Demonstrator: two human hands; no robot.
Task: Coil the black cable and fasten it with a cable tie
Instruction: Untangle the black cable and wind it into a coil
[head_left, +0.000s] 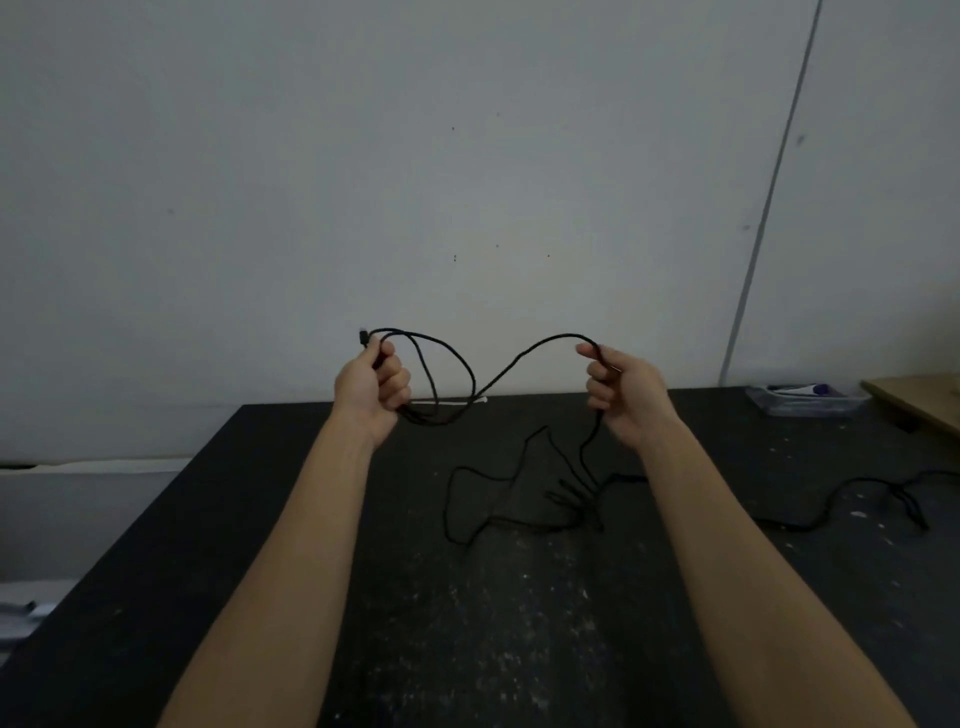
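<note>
My left hand (375, 389) is raised above the black table (260, 519) and grips a small coil of the black cable (524, 353), with the plug end sticking up by my thumb. The cable arcs across to my right hand (621, 392), which pinches it between thumb and curled fingers. From there the rest drops to the table and lies in loose bends trailing off to the right. A white cable tie (457, 401) lies on the table's far edge, behind the coil.
A clear plastic tray (808, 402) holding a pen sits at the far right of the table, next to a wooden board (914, 397). A grey wall stands just behind the table. The table's left edge runs diagonally toward me.
</note>
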